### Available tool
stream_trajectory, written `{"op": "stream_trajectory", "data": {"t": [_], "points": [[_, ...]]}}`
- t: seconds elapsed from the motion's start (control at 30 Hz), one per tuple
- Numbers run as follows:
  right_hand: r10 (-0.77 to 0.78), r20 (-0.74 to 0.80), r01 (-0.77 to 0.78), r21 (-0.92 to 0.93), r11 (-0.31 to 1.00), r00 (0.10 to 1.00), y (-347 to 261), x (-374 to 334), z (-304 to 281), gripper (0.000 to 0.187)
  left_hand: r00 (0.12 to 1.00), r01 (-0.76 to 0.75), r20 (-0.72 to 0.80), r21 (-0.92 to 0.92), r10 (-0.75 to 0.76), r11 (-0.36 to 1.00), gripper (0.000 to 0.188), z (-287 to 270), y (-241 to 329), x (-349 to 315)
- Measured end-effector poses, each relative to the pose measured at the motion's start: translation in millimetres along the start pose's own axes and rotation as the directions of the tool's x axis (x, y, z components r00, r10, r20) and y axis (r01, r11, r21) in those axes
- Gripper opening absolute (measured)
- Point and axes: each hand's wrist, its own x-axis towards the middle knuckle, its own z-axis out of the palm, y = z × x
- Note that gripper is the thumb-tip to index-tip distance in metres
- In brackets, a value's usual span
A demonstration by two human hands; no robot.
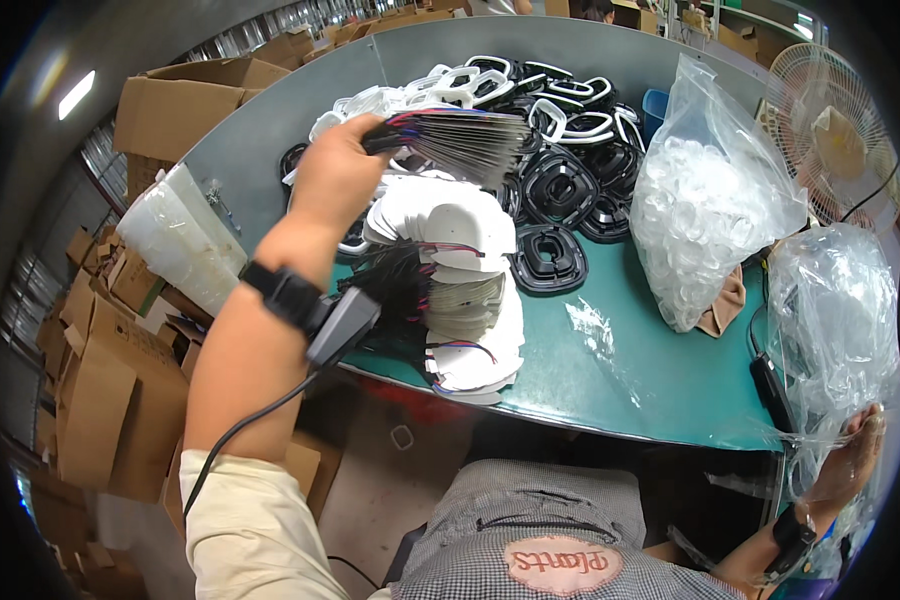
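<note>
My left hand (pixel 338 165) is closed around one end of a fanned bundle of thin flat boards (pixel 465 138) with red, blue and black wires, raised over the table. Below it lie stacks of white, round-ended thin boards (pixel 460 225), their edges showing grey in the middle stack. A tangle of black wires (pixel 385 290) spills from the stacks' left side. At the far right, my right hand (pixel 850 455) grips the lower part of a clear plastic bag (pixel 830 310); the film partly covers its fingers. What the bag holds is hard to make out.
Black and white plastic frames (pixel 560 185) are heaped at the back of the green table (pixel 610 370). A bag of clear plastic pieces (pixel 690 200) stands to their right, near a fan (pixel 830 130). Cardboard boxes (pixel 120 400) crowd the left; a black handheld tool (pixel 770 390) hangs at the table's right.
</note>
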Motion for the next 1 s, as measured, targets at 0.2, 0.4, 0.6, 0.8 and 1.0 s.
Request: {"op": "stream_trajectory", "data": {"t": [0.2,0.4,0.6,0.8,1.0], "points": [[0.056,0.087,-0.052,-0.047,0.998,0.995,11,-8,-20,0.031,0.921,-0.159,0.365,0.673,-0.138,0.722,0.036,60,-43,-17],[0.086,0.192,-0.087,-0.003,0.996,0.978,26,-16,-2,0.036,0.874,0.029,0.38,0.58,-0.302,0.814,0.064,65,-53,-33],[0.08,0.187,-0.06,-0.11,0.992,0.979,46,-31,50,0.043,0.936,-0.026,0.33,0.402,-0.119,0.915,0.071,33,-40,-40],[0.17,0.844,0.291,-0.354,0.889,0.509,90,-95,173,0.049,0.981,-0.135,0.148,0.028,0.129,0.99,0.048,0,25,-86],[0.248,0.802,0.675,-0.593,0.44,0.543,163,-144,230,0.072,0.932,-0.207,0.231,-0.288,0.278,0.935,0.04,33,89,-131]]}}
